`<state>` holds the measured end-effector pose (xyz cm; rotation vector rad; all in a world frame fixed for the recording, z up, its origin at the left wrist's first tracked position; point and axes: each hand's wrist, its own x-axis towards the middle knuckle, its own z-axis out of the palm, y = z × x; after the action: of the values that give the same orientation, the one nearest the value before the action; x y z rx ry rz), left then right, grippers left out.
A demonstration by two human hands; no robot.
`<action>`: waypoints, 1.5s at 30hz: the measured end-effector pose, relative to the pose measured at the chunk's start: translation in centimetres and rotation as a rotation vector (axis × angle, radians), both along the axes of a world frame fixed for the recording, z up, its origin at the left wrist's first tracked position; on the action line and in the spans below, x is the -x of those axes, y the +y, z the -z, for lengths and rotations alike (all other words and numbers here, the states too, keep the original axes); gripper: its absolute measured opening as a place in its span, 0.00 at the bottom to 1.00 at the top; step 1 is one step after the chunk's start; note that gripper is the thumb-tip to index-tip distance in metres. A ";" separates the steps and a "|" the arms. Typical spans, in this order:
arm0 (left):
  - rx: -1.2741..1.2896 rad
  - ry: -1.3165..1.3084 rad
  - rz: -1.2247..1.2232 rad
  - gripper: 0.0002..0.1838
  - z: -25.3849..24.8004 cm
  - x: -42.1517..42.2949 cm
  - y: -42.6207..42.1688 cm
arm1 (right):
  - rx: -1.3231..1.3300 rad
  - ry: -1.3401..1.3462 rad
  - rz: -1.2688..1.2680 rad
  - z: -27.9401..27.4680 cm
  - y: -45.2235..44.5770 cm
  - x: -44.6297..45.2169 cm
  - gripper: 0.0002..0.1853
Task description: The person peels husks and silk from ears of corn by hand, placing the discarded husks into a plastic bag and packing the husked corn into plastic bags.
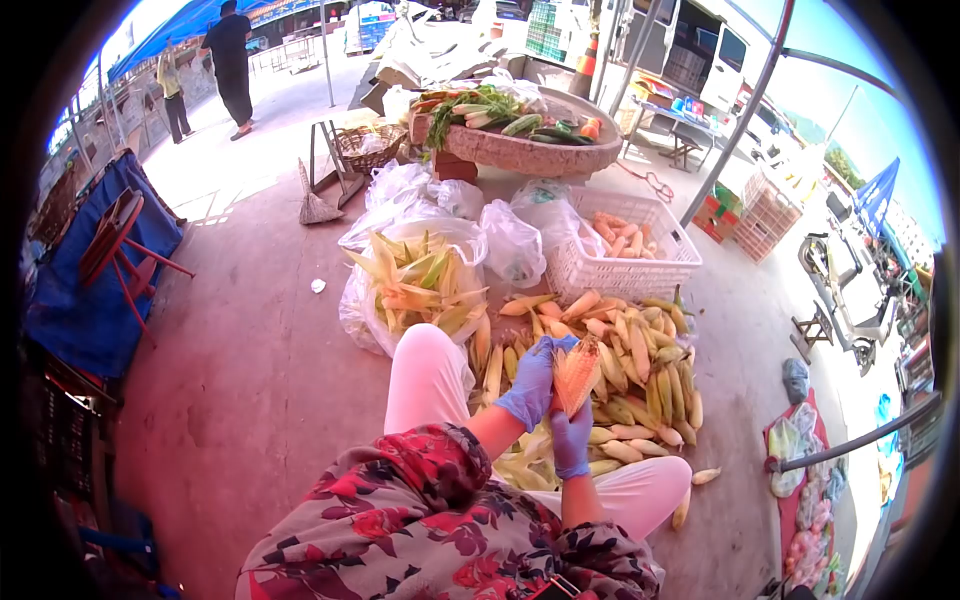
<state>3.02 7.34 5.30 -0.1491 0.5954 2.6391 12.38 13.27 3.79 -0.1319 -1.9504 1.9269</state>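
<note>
An ear of corn [577,378] with its kernels partly bared stands tilted between my hands, above my lap. My left hand [530,388], in a blue-purple glove, grips it near the upper end from the left side. My right hand [572,442], gloved the same way, is closed around its lower end. A large pile of corn ears [645,365], most still in pale green husk, lies on the ground just beyond and to the right. Loose husks [525,460] lie between my legs. The fingertips are partly hidden behind the ear.
A plastic bag of husks [415,285] stands by my left knee. Behind the pile sits a white crate [640,265] holding carrots [622,235]. Farther back are a round stone basin [530,155] of vegetables, a broom [315,200] and two walking people. A folding stool [120,245] is at left.
</note>
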 end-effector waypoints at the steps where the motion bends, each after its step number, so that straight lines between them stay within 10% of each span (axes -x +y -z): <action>1: -0.017 -0.097 -0.060 0.16 0.5 0.6 0.0 | 0.079 0.016 -0.044 -0.3 -0.2 0.3 0.26; 7: 0.294 0.129 -0.282 0.14 4.3 2.7 -0.6 | 0.154 0.043 0.020 -0.6 0.8 1.5 0.38; 12: 0.437 0.336 -0.233 0.15 2.8 -0.8 0.7 | 0.007 -0.190 0.137 1.0 3.5 4.6 0.27; 17: 0.604 0.549 0.124 0.15 1.5 -4.2 -0.5 | 0.900 -0.217 0.206 4.0 13.1 8.6 0.19; 26: 0.910 0.702 0.386 0.13 1.9 -4.3 -2.4 | 0.700 -0.057 0.222 3.7 13.1 8.5 0.27; 29: 1.659 1.373 -0.155 0.29 2.1 -3.9 -2.3 | 0.404 0.076 0.281 0.8 7.9 6.4 0.26; 30: 1.602 1.374 -0.086 0.43 0.3 -4.0 -2.0 | 0.384 0.122 0.273 0.0 6.3 5.9 0.25; 34: 1.139 1.036 -0.166 0.37 1.9 -3.3 0.5 | 0.392 0.193 0.188 -2.3 2.7 4.1 0.22; 45: 1.383 1.049 -0.017 0.26 3.4 -3.3 -1.7 | 0.480 0.112 -0.067 -3.8 4.9 2.9 0.15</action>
<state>6.35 5.60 1.93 0.8553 2.5624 1.6046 9.45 18.15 7.58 -0.0868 -1.4081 2.3580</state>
